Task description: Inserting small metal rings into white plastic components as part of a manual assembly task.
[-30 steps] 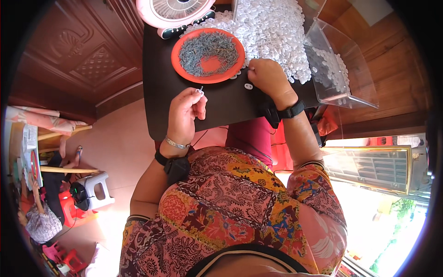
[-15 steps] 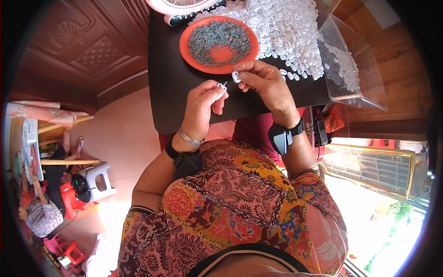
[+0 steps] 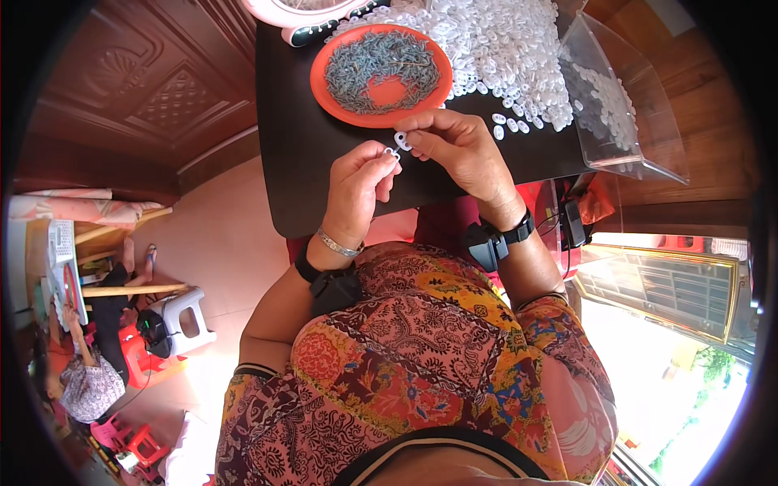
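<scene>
Pinched between thumb and forefinger of the right hand (image 3: pixel 462 150): one small white plastic ring (image 3: pixel 402 141), held at the hand's 9 o'clock. Grip pressed together on the piece.

Left hand (image 3: pixel 356 182): fingertips closed on a tiny pale part (image 3: pixel 391 152), too small to identify, raised toward 1 o'clock so it almost touches the ring. Both pieces sit above the dark table (image 3: pixel 300 162), just below the dish, likely so the two parts can be brought together at close sight.

Orange round dish (image 3: pixel 381 74): at 12 o'clock from the hands, filled with thin grey-blue metal pieces; placed within short reach of either hand, by my reading as the feed stock.

Heap of white plastic rings (image 3: pixel 494 49): at 1 o'clock from the hands, spilling loose across the table toward the right hand; a few strays lie just beside its knuckles.

Clear plastic box (image 3: pixel 624 105): at 2 o'clock, tilted at the table's right edge, holding more white pieces; open side faces the heap.

Pink-rimmed round object (image 3: pixel 300 16): at 11 o'clock, at the table's far edge, mostly cut off.

Wrist items: silver bangle (image 3: pixel 336 243) and black strapped device on the left; black band (image 3: pixel 506 235) on the right.

Packages, labels, signs: none legible; no printed packaging visible on the table.
</scene>
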The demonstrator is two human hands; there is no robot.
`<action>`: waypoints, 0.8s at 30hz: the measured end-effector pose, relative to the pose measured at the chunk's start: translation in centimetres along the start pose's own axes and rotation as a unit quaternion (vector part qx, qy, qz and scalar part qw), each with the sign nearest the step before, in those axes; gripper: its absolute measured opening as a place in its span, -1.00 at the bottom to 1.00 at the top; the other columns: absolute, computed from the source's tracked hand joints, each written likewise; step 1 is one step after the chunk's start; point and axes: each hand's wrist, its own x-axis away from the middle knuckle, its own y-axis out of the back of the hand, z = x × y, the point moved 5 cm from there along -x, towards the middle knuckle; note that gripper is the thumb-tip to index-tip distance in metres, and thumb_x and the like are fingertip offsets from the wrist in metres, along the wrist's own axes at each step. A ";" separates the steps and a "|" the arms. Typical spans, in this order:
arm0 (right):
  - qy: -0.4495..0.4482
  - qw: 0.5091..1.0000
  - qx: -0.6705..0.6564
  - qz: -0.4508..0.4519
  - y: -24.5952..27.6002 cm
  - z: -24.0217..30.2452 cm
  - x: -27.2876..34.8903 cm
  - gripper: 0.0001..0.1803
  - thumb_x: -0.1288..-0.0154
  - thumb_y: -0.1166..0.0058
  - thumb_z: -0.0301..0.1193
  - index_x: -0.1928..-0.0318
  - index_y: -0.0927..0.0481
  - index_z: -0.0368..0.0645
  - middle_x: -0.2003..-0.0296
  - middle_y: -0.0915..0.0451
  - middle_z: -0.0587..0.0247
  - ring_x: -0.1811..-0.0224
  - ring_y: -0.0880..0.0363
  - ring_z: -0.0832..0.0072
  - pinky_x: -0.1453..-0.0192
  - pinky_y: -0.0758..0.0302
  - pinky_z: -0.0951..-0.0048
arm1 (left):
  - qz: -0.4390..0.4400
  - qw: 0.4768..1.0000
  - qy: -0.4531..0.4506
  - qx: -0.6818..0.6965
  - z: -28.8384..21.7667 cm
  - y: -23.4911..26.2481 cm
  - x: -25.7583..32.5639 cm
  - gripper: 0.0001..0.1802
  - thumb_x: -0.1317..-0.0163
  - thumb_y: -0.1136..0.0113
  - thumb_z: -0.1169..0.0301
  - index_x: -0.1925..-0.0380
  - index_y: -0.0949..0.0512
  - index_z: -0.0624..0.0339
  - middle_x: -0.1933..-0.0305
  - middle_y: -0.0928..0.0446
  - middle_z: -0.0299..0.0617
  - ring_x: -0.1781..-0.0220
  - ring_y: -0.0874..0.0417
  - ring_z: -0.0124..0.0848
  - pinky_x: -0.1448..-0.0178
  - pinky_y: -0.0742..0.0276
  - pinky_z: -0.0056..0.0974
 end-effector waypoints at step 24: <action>0.136 0.972 0.190 -0.010 -1.8 0.9 0.8 -0.60 -0.09 -0.18 -0.59 0.00 -0.54 -0.25 0.23 -0.59 0.22 0.22 -0.61 0.52 0.13 -0.55 0.52 | -0.037 0.997 0.003 0.072 0.4 -0.2 -0.5 -0.77 -0.23 0.00 0.38 0.36 -0.55 0.36 0.54 -0.50 -0.27 0.57 -0.40 -0.59 0.48 -0.31 -0.50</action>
